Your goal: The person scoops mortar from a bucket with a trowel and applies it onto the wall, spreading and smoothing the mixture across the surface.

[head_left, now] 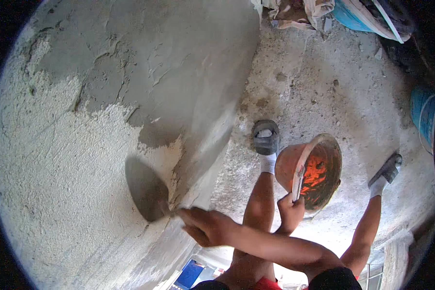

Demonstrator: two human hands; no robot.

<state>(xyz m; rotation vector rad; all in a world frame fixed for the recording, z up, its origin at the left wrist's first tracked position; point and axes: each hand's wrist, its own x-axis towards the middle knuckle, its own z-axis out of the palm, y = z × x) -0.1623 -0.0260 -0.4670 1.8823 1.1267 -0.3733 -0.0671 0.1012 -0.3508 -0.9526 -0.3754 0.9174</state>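
My right hand (209, 226) reaches across my body to the left, closed round the handle of a trowel (146, 189). The leaf-shaped grey blade is blurred and lies against or just off the wall, at the lower border of the wet mortar (179, 63); whether it touches I cannot tell. Between my legs my left hand (291, 213) grips the near rim of a bucket (289, 165), which is tilted with its mouth toward the right. Its inside shows bright orange with grey mortar smears. Below the mortar, the wall (58, 154) is pale and rough.
Rough concrete floor (319, 92) lies right of the wall, with my sandalled feet on it. Crumpled sacking (316, 8) and a blue container (348, 17) are at the far right. Another blue bucket (423, 113) stands at the right edge. A blue panel (190, 274) shows near the bottom.
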